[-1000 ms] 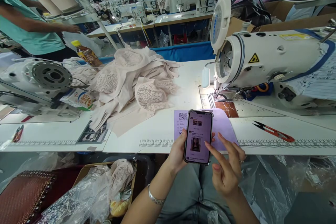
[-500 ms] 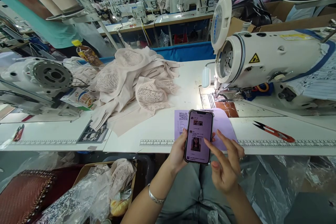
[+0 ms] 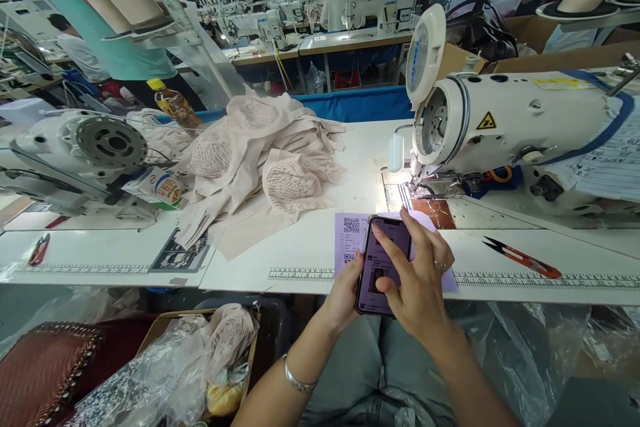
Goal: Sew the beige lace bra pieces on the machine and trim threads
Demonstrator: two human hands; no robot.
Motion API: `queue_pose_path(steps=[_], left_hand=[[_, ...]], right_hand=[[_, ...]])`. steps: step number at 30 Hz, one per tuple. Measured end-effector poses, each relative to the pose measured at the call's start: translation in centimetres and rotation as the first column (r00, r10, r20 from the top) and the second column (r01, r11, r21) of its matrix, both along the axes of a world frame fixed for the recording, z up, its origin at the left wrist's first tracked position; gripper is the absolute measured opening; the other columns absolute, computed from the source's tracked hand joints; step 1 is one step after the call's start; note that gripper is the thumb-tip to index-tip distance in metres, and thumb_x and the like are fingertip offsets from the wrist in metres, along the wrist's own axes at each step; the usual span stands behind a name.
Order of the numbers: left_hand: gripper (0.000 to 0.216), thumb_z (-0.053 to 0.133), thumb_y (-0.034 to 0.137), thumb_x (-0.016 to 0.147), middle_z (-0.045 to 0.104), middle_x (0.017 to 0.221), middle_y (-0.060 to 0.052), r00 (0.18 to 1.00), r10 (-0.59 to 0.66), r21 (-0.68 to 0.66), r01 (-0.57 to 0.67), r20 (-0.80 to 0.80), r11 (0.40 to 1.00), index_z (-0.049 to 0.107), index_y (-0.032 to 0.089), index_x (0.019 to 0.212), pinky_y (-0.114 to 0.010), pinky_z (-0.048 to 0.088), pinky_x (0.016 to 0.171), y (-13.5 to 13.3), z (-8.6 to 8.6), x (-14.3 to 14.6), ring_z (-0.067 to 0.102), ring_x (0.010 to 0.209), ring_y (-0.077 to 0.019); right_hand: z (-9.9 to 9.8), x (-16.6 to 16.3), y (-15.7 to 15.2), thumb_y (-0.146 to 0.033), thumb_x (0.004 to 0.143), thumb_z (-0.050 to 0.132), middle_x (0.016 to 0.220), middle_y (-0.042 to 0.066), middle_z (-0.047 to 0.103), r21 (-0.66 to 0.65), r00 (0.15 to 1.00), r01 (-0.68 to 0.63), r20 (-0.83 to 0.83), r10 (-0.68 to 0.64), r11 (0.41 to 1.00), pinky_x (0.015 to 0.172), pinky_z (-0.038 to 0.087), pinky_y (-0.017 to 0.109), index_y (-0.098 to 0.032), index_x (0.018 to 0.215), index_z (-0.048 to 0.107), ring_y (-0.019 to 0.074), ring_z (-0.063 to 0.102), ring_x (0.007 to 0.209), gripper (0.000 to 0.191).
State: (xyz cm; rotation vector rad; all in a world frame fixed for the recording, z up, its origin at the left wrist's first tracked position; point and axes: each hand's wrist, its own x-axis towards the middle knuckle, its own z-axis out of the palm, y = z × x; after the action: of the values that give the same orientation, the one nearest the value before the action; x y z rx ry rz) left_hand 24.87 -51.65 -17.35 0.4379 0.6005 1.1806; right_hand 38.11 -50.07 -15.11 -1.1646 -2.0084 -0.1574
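Note:
My left hand (image 3: 345, 293) grips a smartphone (image 3: 376, 267) from its left side, screen up, at the table's front edge. My right hand (image 3: 415, 277) lies over the screen with its fingers stretched out, the forefinger touching near the top of the display. Under the phone lies a lilac paper slip (image 3: 349, 235) with a QR code. A pile of beige lace garments (image 3: 260, 160) sits on the white table (image 3: 310, 240) to the left. The white sewing machine (image 3: 515, 127) stands to the right, its lamp lighting the needle plate.
Red thread snips (image 3: 523, 257) lie on the table at the right. A second machine (image 3: 80, 153), a drink carton (image 3: 155, 185) and a bottle (image 3: 173, 105) stand at the left. A box with bagged garments (image 3: 210, 360) sits below. A person in a teal shirt (image 3: 100, 33) stands far left.
My right hand has moved up and over the phone screen, its forefinger now near the top. The phone has tilted and lowered a little. The person in teal drew their arm back.

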Motion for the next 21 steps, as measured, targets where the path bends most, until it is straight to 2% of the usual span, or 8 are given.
queue_pose_path(steps=[3,7,13,16,21], left_hand=[[0.054,0.075,0.058,0.082,0.075,0.119,-0.015,1.0,-0.013,0.0,0.013,0.009,1.0,0.077,0.013,0.112,-0.046,0.041,0.116,-0.1,0.3,0.0,0.06,0.13,-0.0353],[0.055,0.073,0.059,0.083,0.075,0.12,-0.014,0.999,-0.038,0.003,0.038,0.03,0.999,0.076,0.014,0.115,-0.047,0.04,0.117,-0.1,0.4,0.0,0.06,0.129,-0.0349],[0.066,0.063,0.063,0.089,0.071,0.125,-0.021,0.989,-0.118,0.018,0.117,0.087,0.993,0.071,0.008,0.125,-0.051,0.04,0.115,0.1,0.2,-0.2,0.063,0.126,-0.0373],[0.068,0.055,0.064,0.093,0.069,0.128,-0.022,0.988,-0.135,0.018,0.133,0.081,0.991,0.068,0.007,0.129,-0.05,0.042,0.114,0.1,0.1,-0.4,0.064,0.124,-0.0369],[0.069,0.049,0.063,0.096,0.069,0.13,-0.021,0.985,-0.152,0.023,0.151,0.087,0.988,0.066,0.007,0.131,-0.048,0.042,0.114,0.0,0.0,-0.5,0.062,0.126,-0.0356]], right_hand=[[-0.7,0.1,-0.6,-0.058,0.104,0.019,0.156,0.012,0.042,0.057,0.997,0.001,-0.073,0.003,0.998,0.109,0.031,0.055,-0.031,0.15,0.049,0.032,0.044,0.133,0.061],[-2.4,0.6,-2.2,-0.047,0.106,0.028,0.145,0.011,0.055,0.13,0.985,0.003,-0.171,0.02,0.992,0.101,0.038,0.049,-0.031,0.144,0.057,0.0293,0.053,0.12,0.05],[-4.8,1.1,-5.0,-0.048,0.105,0.031,0.135,0.009,0.061,0.152,0.984,-0.067,-0.151,0.091,0.986,0.1,0.036,0.048,-0.033,0.125,0.072,0.0271,0.055,0.112,0.047],[-5.1,0.8,-5.6,-0.051,0.106,0.027,0.133,0.009,0.061,0.139,0.986,-0.122,-0.097,0.136,0.983,0.103,0.033,0.047,-0.033,0.115,0.076,0.0267,0.053,0.114,0.053],[-4.8,0.4,-5.6,-0.052,0.106,0.025,0.131,0.006,0.062,0.136,0.986,-0.142,-0.063,0.152,0.98,0.105,0.033,0.046,-0.034,0.114,0.076,0.0246,0.053,0.114,0.054]])
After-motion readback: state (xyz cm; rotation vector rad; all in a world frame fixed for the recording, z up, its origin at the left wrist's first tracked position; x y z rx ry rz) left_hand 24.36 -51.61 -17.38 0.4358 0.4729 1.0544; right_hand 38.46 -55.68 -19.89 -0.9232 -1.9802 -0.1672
